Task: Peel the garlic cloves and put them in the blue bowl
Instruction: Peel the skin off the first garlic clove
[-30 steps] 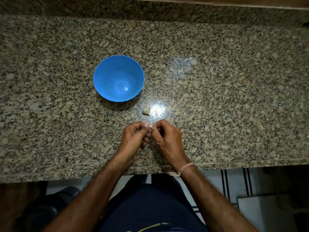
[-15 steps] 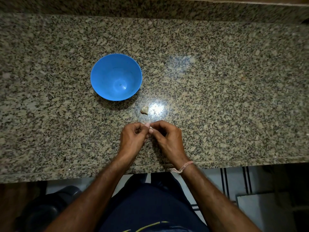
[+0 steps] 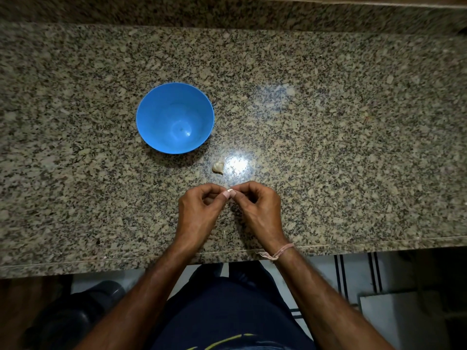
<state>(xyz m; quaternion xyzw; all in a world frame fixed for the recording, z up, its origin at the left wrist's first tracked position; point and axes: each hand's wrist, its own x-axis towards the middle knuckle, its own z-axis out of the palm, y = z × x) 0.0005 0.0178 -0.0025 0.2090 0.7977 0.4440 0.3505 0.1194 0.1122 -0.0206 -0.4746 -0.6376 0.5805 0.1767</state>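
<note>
I see the left hand [image 3: 199, 210] and the right hand [image 3: 260, 210] brought together above the near part of the granite counter [image 3: 341, 152]. The fingers of both are curled, and the thumbs and fingertips pinch one small garlic clove [image 3: 230, 191] between them. Only a pale sliver of it shows past the fingertips, so I cannot tell how much skin it carries. A loose clove [image 3: 217, 167] lies on the stone at about 11 o'clock from the hands, near them but not touching, with a bright glare spot [image 3: 238, 164] just beside it at its 3 o'clock. The blue bowl [image 3: 154, 114] stands upright at 10 o'clock from the hands and 11 o'clock from the loose clove, apart from it, its blue bottom in plain view. A pinkish thread band [image 3: 281, 250] circles the right wrist at the counter's near edge
</note>
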